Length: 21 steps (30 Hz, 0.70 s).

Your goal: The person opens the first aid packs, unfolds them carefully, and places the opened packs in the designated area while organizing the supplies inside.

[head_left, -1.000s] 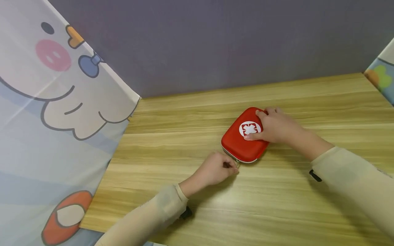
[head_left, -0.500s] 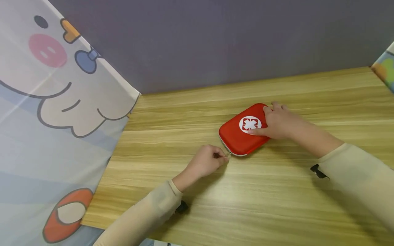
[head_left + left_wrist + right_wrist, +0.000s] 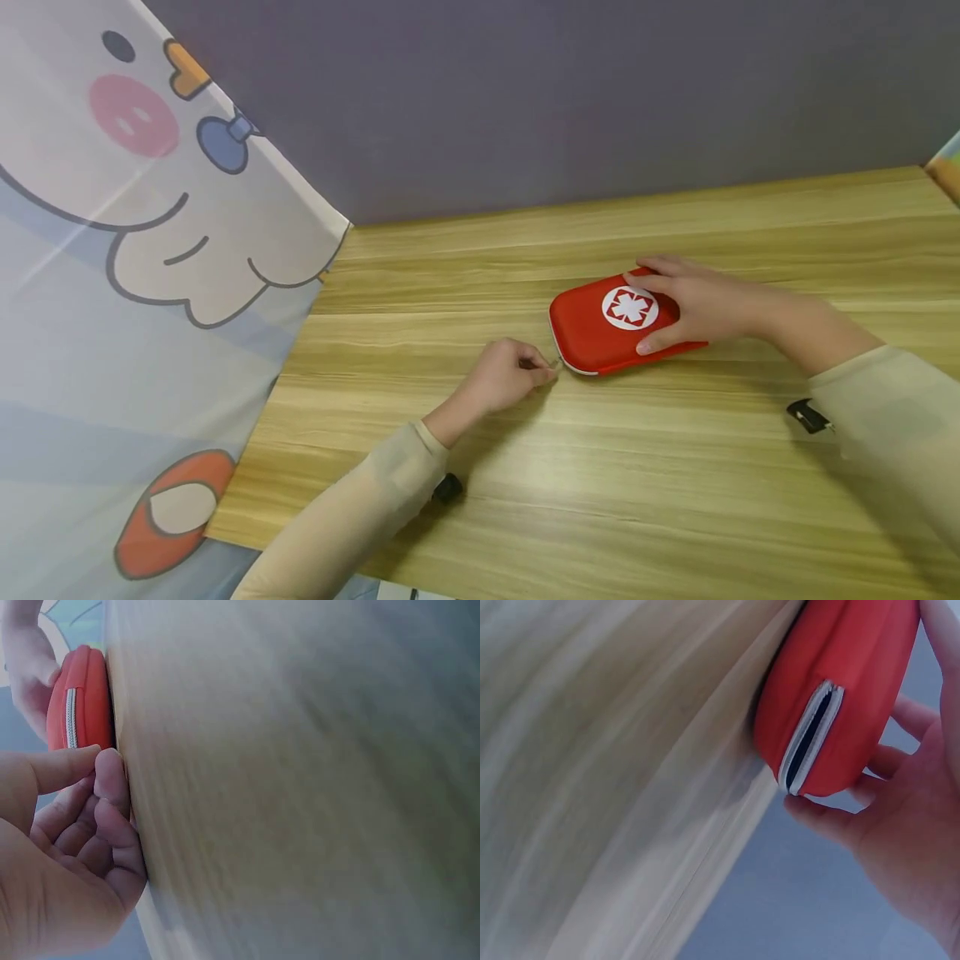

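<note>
On the wooden table lies a red first-aid case [image 3: 577, 333] with a white emblem [image 3: 630, 307] on its lid. My left hand [image 3: 501, 377] is at the case's near left corner, its thumb and index finger pinching a small zipper pull [image 3: 556, 364]. My right hand [image 3: 712, 302] grips the right end, thumb on the lid and fingers over the far side. In the right wrist view, the zipper [image 3: 810, 739] at that end is parted with a dark gap. In the left wrist view, the zipper strip [image 3: 71, 718] looks joined. The contents are hidden.
A grey wall panel [image 3: 525, 100] rises behind the wooden table [image 3: 420, 275]. A cartoon-printed cloth [image 3: 67, 333] hangs along the left side. Black wrist devices [image 3: 810, 415] show under both sleeves.
The case has turned clockwise, so its zipped end now faces left. My left hand has moved left and away from me with the pull. My right hand has shifted right, still holding the case.
</note>
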Tool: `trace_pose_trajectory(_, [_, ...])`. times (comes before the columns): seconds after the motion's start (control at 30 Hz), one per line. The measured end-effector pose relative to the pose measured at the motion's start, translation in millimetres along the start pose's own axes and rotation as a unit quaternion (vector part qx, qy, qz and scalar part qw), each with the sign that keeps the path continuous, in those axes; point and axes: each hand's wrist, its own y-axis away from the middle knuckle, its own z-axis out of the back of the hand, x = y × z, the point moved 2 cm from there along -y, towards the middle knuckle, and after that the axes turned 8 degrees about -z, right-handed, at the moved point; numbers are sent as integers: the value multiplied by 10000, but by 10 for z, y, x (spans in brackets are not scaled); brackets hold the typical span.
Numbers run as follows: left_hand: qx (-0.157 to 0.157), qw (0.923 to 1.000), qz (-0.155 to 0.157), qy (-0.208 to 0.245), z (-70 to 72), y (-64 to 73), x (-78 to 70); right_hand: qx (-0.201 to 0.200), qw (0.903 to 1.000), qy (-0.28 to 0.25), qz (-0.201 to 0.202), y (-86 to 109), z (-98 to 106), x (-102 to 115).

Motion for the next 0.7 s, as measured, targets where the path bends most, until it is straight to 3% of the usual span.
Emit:
trace_pose_trajectory(0.2, [93, 9997, 98, 206, 49, -40, 34, -47, 9997, 216, -144, 17, 22, 20])
trace_pose_trajectory(0.43, [26, 10000, 70, -35, 80, -33, 25, -313, 9966, 522, -561, 48, -21, 90])
trace_pose_trajectory(0.7, [-3, 9998, 176, -91, 112, -5, 15, -481, 9935, 701, -762, 73, -33, 128])
